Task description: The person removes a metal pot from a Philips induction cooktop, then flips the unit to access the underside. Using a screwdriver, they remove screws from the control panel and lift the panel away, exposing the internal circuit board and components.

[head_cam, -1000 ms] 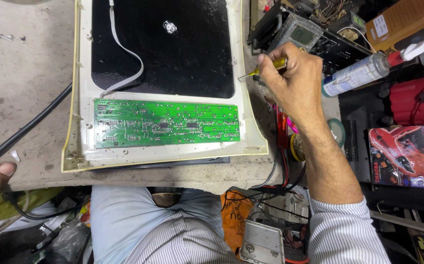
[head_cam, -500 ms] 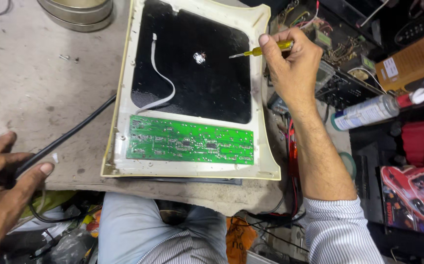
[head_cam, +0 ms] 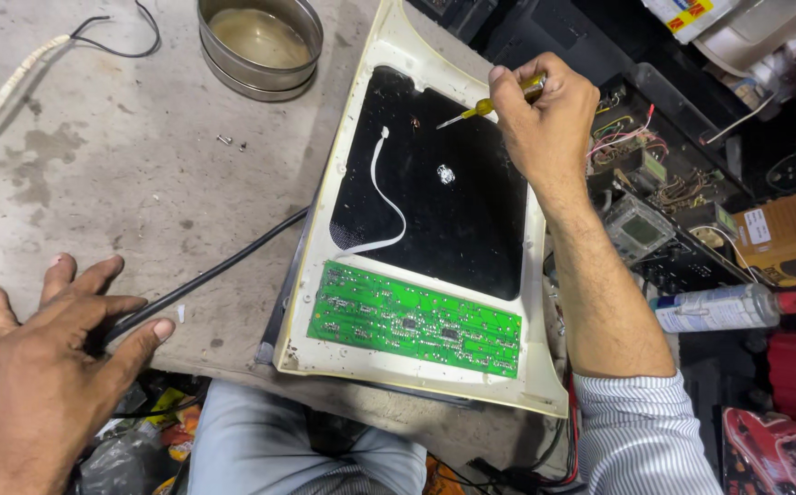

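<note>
A cream appliance cover (head_cam: 317,246) lies upside down on the grey workbench, showing a black glass panel (head_cam: 458,215) and a green circuit board (head_cam: 414,319) along its near edge. A white ribbon cable (head_cam: 381,194) curves across the glass. My right hand (head_cam: 545,119) is shut on a small yellow-handled screwdriver (head_cam: 490,105), its tip over the upper part of the glass. My left hand (head_cam: 45,357) rests with spread fingers at the bench's near left corner, over a black cord (head_cam: 205,275).
A round metal tin (head_cam: 259,41) stands at the back. Two loose screws (head_cam: 231,142) lie on the bench. To the right sit open electronics with wires (head_cam: 641,170), a small meter (head_cam: 636,227), a spray can (head_cam: 719,307) and a red case (head_cam: 779,449).
The view has swung down and left. My right hand has carried the screwdriver further over the glass panel. My left hand has spread flat over the black cord.
</note>
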